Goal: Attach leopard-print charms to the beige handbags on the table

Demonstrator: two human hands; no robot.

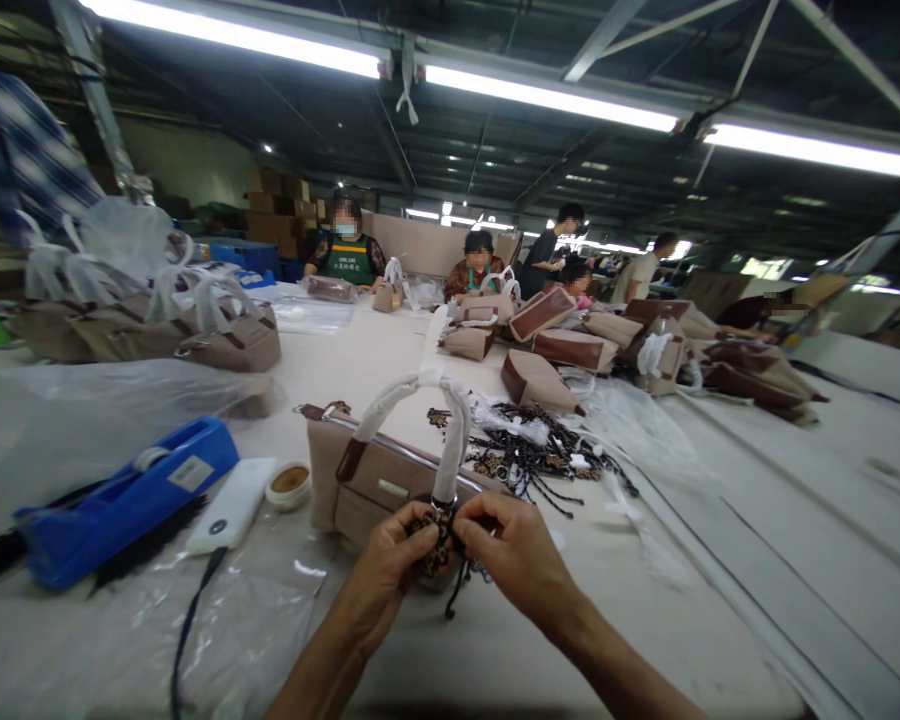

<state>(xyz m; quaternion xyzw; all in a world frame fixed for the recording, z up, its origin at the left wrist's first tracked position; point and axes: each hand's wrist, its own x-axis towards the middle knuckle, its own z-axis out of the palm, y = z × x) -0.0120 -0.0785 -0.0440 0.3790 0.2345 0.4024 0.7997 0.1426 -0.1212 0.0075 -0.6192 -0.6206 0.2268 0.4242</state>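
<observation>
Taupe fabric handbag with dark-brown trim (328,490), standing on the pale table (435,665), lies just behind the fingers and reaches out to their left. Its long axis runs crosswise and slants, the right end nearer the person; the front, with its small metal plate, faces the person, and the white-wrapped handles (457,435) rise above the fingertips. At the near handle's base, the left hand (386,560) pinches a black-and-gold patterned ornament (439,548) between thumb and fingers. The right hand (525,560) has thumb and fingertips closed narrowly on its black cord. Working well here probably means keeping the left pinch firm, drawing the cord gently without snagging the wrapping, and letting the tails hang untwisted. Beyond the right fingers lies a tangled black-and-gold pile (532,450); well left of the left fingers sits a blue plastic tape dispenser (131,500).
</observation>
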